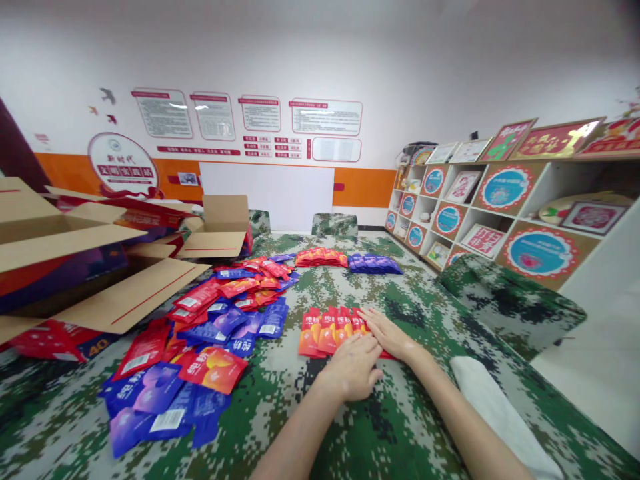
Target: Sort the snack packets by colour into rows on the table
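With twelve o'clock taken as straight ahead across the camouflage-covered counter (420,413), see a row of red packets (327,331) lying flat at the near side, partly covered at its three o'clock end by both hands. Note the left hand (353,368) palm down over the near edge and the right hand (393,335) reaching in from four o'clock over the far corner, judged as bracing that end from two sides, perhaps to hold the edges even. Find the fingers (374,321) of both stretched nearly straight, resting on the packets rather than curled round any; cannot tell how firmly pressed. Lapped one over another, probably to save room while leaving the printed fronts in sight. Taken as a row, running nine to three; taken singly, long axis near twelve to six, with the large characters at the twelve end, upright from the near side. Farther off, see a red bundle (321,257) at twelve and a purple bundle (375,265) beside it at one, likely sorted by colour, well apart from the mixed loose pile (220,323) at nine.
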A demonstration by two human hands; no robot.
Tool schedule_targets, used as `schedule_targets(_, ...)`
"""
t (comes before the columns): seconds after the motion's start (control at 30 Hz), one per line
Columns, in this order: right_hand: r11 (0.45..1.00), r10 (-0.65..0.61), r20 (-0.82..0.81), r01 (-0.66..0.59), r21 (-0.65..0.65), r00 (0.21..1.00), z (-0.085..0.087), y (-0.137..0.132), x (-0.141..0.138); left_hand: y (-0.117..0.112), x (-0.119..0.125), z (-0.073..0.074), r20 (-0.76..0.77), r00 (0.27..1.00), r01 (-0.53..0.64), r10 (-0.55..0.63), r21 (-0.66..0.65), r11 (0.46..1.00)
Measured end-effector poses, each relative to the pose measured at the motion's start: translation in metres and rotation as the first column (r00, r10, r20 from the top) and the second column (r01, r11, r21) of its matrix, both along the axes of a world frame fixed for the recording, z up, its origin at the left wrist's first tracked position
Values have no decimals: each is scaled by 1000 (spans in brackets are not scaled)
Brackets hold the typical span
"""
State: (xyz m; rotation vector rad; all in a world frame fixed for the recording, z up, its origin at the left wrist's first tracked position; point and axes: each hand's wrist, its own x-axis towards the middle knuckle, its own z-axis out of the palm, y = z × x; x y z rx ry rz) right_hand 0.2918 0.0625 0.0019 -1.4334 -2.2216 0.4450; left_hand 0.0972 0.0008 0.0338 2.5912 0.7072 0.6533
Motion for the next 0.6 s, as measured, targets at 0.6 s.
schedule_targets(0.6, 954, -19, -136, 59, 295, 991, 59, 4, -76, 15, -75, 32, 46, 938, -348, 345, 174, 921)
